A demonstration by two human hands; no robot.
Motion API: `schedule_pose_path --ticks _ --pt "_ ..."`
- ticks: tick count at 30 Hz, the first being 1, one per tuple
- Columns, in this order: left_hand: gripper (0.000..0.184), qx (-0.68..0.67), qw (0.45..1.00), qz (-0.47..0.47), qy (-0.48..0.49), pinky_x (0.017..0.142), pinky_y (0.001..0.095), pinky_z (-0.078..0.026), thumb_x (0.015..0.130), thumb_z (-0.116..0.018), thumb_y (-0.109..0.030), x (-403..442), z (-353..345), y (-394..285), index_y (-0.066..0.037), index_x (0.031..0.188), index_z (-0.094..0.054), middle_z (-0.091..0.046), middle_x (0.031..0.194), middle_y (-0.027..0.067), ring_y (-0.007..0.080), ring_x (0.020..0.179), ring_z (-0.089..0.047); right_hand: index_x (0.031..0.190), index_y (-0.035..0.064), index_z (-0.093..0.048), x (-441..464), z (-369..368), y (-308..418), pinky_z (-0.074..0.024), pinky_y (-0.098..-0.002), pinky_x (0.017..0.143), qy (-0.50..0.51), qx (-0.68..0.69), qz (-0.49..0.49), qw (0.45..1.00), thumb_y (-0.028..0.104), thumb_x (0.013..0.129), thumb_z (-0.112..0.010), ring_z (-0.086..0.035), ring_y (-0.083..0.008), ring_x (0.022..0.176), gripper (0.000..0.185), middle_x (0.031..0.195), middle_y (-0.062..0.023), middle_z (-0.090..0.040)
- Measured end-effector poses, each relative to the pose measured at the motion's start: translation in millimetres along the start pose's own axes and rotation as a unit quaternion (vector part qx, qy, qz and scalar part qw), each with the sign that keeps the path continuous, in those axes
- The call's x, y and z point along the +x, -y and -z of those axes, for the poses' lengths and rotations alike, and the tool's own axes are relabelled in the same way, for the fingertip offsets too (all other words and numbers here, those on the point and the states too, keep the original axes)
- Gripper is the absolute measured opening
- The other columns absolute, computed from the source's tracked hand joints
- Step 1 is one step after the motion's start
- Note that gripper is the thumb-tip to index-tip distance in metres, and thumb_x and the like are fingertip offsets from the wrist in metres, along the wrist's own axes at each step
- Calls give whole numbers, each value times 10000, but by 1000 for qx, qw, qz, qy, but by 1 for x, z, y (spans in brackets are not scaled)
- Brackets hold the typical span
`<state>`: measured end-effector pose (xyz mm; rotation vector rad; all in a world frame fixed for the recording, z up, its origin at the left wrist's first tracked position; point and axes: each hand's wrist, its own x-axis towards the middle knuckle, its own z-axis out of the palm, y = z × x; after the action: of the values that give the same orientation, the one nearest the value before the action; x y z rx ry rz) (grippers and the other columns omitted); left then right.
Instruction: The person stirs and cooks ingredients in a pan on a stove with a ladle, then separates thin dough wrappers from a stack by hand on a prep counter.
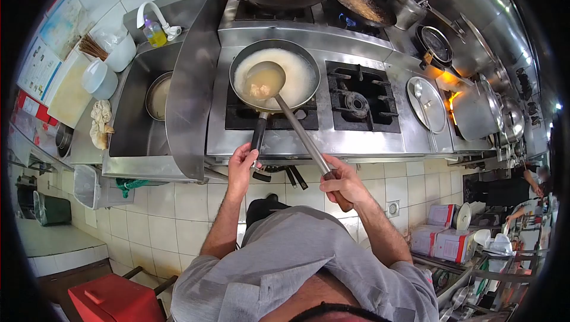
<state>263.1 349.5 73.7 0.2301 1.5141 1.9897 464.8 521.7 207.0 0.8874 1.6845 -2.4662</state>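
Note:
My right hand (344,183) is closed around the wooden end of a long-handled ladle (298,127). The ladle's bowl rests inside a frying pan (317,68) and holds cloudy liquid with a few pale pinkish pieces. Around the bowl, white foamy liquid (300,81) covers the pan's bottom. At the end of the pan's black handle (258,135) my left hand (240,164) is closed, thumb and fingers about the grip. Beneath the pan is the left front burner (237,118), mostly covered by it.
To the left, a steel sink (127,108) holds a pot. A bare front burner (356,102) lies right of the pan. Behind, a pan of frying food (359,6) sits over a blue flame. A lid with a spoon (426,105) and a large pot (480,111) beside flames stand right.

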Motion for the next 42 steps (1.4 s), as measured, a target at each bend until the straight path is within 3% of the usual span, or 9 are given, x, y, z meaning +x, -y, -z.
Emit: schedule_pose_path --ticks 7,9,13,18,29,33,36,38,42 --pt "370 125 991 -45 -25 657 255 -477 846 -645 -168 4 1 -5 12 1148 -531 -556 960 58 111 765 -542 1381 45 -334 -5 0 6 -406 -255 427 -5 -191 7 982 -66 714 -555 -521 -130 475 711 667 -60 -533" --pt "371 217 971 -91 -46 694 268 -471 840 -650 -177 4 0 -15 5 1143 -537 -537 1000 65 126 782 -540 1380 39 -326 -8 0 -1 -428 -269 483 -77 -453 96 883 -41 713 -552 -545 -135 544 709 637 -54 -521" --pt "392 355 894 -259 -91 791 324 -418 801 -649 -138 20 -11 -49 -79 1176 -550 -478 1069 95 211 901 -485 1389 57 -330 -15 5 -12 -396 -262 468 -128 -537 161 818 -39 737 -548 -506 -94 555 694 614 -1 -507" --pt "538 556 714 -423 -49 898 430 -307 726 -571 -9 63 -39 -83 -172 1238 -531 -439 1124 97 285 1023 -412 1363 22 -361 -50 1 9 -387 -251 414 -76 -143 56 985 -126 697 -560 -496 -102 483 711 673 -46 -537" --pt "522 696 620 -360 42 924 439 -258 706 -564 -13 75 -66 -96 -156 1208 -562 -400 1116 91 259 1039 -382 1365 19 -354 -76 -4 11 -398 -237 424 -58 0 35 998 -109 698 -592 -503 -103 459 719 664 -49 -537" --pt "475 154 902 -230 332 880 372 -338 810 -576 -63 -1 -99 -163 -168 1270 -528 -394 1107 60 213 982 -365 1371 38 -357 -38 -4 7 -429 -282 450 -122 -187 60 973 -77 712 -547 -532 -167 460 696 611 -60 -542" --pt "335 -120 790 -265 540 852 413 -355 835 -504 -402 -68 -109 -197 -168 1044 -623 -380 1086 63 210 918 -363 1375 68 -345 9 14 -11 -476 -368 504 -189 -466 118 856 -35 715 -541 -587 -272 541 697 688 -117 -583" --pt "515 -225 687 -295 625 832 440 -366 851 -455 -628 -86 -116 -215 -169 893 -685 -371 1073 65 207 876 -362 1374 91 -340 39 31 -29 -483 -424 512 -242 -643 240 686 -15 723 -527 -584 -327 559 685 786 -165 -569" --pt "557 -296 571 -376 667 707 390 -329 847 -440 -638 -84 -134 -213 -158 1000 -678 -372 1043 66 208 792 -360 1374 122 -325 63 21 -24 -499 -453 556 -237 -696 160 659 3 727 -514 -603 -356 640 685 873 -169 -565"
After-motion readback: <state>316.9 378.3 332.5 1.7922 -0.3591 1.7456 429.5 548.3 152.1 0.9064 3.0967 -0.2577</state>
